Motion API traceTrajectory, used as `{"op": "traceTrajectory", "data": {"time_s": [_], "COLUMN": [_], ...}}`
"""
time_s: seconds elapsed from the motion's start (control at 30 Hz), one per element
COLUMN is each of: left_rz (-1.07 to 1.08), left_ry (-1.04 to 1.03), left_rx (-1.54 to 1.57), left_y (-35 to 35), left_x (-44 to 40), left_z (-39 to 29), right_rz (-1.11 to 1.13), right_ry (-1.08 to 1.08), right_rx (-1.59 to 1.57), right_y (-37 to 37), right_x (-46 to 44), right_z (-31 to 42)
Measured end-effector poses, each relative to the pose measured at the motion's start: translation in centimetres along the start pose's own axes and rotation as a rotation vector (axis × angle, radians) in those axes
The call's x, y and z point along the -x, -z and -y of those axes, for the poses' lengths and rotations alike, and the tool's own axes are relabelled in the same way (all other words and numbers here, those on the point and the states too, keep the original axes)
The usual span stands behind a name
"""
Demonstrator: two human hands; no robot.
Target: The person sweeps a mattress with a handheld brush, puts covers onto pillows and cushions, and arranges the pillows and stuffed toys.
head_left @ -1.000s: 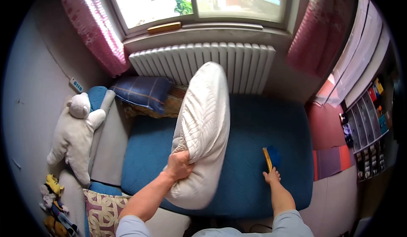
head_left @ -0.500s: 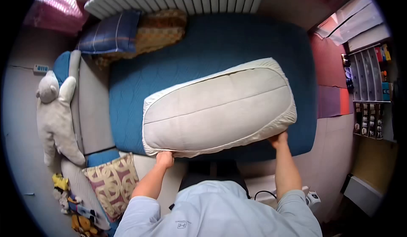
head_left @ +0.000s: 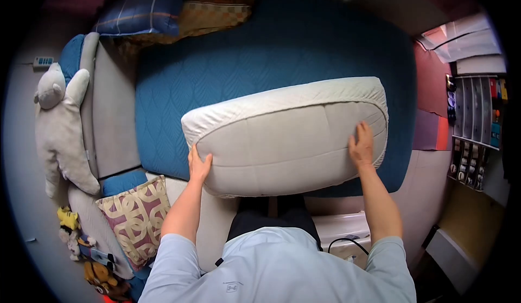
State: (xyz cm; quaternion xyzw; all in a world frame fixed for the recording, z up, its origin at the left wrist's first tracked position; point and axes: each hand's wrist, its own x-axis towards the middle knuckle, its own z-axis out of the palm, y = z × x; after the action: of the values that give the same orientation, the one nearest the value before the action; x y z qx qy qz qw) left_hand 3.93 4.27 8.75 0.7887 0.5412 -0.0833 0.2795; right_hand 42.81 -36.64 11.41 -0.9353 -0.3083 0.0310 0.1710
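Note:
A long pale sofa cushion point(head_left: 287, 145) in a white elastic-edged cover point(head_left: 271, 99) lies slightly tilted across the front of the blue bed point(head_left: 315, 48). Its underside faces me, with the gathered rim of the cover running around it. At the cushion's near left edge is my left hand point(head_left: 199, 164), touching it with the fingers pointing up and the thumb spread apart. My right hand point(head_left: 362, 148) rests on the right part of the cushion's face, fingers stretched and apart. Neither hand has anything closed in it.
Plaid and patterned pillows point(head_left: 141, 10) lie at the back left. A white plush bear point(head_left: 59, 135) hangs over the sofa's left side, with a patterned throw pillow point(head_left: 135, 216) and several small plush toys point(head_left: 87, 249) below. Shelves point(head_left: 475, 110) stand on the right.
Both hands have let go of the cushion's near edge and moved up onto it. The far side of its cover now shows more, and the view has shifted a little.

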Motion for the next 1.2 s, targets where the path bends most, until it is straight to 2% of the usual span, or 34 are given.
{"op": "traceTrajectory", "data": {"time_s": [0.1, 0.13, 0.2, 0.3, 0.33, 0.4, 0.43, 0.53, 0.57, 0.67, 0.7, 0.77, 0.83, 0.9, 0.97, 1.0, 1.07, 1.13, 1.2], "left_rz": [-0.129, -0.186, -0.178, -0.116, -0.072, -0.172, -0.221, -0.316, -0.264, -0.284, -0.265, -0.252, -0.234, -0.212, -0.194, -0.212, -0.233, -0.292, -0.252], "left_ry": [-0.001, -0.018, 0.097, 0.207, 0.229, 0.168, 0.135, 0.165, 0.22, 0.252, 0.215, 0.074, 0.004, -0.002, -0.011, -0.019, -0.044, 0.104, -0.012], "left_rx": [-0.017, -0.02, -0.045, -0.11, -0.125, -0.054, -0.018, 0.052, 0.243, 0.325, 0.325, 0.315, 0.259, 0.23, 0.187, 0.203, 0.228, 0.256, 0.189], "left_y": [-1.2, -1.9, -1.6, 0.5, 1.2, 0.7, 0.2, -1.6, -1.3, -0.2, 0.1, -0.6, 0.0, 0.3, 0.9, 1.1, 1.1, 1.8, 3.5], "left_x": [-2.8, -4.1, -5.5, -6.1, -6.4, -8.0, -9.0, -11.6, -11.7, -11.2, -11.1, -11.1, -10.5, -10.3, -11.2, -11.3, -11.4, -12.3, -12.6], "left_z": [0.5, 1.0, 0.0, -2.4, -2.2, 1.4, 3.1, 4.9, 3.9, 2.4, 2.6, 4.4, 4.2, 4.3, 4.3, 4.4, 4.9, 6.2, 7.5], "right_rz": [0.051, 0.108, 0.231, 0.269, 0.359, 0.537, 0.537, 0.878, 0.929, 0.875, 0.963, 0.595, 0.873, 0.849, 0.788, 0.94, 1.036, 1.1, 1.118], "right_ry": [0.199, 0.269, 0.402, 0.591, 0.593, 0.592, 0.645, 0.544, 0.566, 0.673, 0.637, 1.319, 0.959, 0.91, 1.02, 0.882, 0.818, 0.708, 0.637], "right_rx": [0.046, -0.024, -0.164, -0.209, -0.196, -0.16, -0.195, -0.061, -0.015, -0.033, 0.044, 0.208, -0.041, -0.361, -0.073, -0.098, 0.021, 0.05, -0.015], "right_y": [-1.3, -2.6, -5.1, -7.8, -8.5, -9.9, -11.0, -12.2, -13.0, -16.2, -16.3, -24.7, -26.5, -32.2, -27.4, -23.3, -19.8, -17.3, -14.2], "right_x": [-2.3, -3.1, -3.6, -5.8, -6.6, -8.1, -8.7, -10.8, -11.4, -12.2, -13.0, -12.5, -12.7, -11.0, -11.9, -13.0, -14.4, -14.7, -15.3], "right_z": [7.5, 9.6, 13.8, 21.1, 23.2, 26.8, 28.0, 32.5, 33.6, 37.2, 39.5, 40.6, 42.6, 39.7, 40.1, 41.3, 42.0, 42.1, 43.3]}}
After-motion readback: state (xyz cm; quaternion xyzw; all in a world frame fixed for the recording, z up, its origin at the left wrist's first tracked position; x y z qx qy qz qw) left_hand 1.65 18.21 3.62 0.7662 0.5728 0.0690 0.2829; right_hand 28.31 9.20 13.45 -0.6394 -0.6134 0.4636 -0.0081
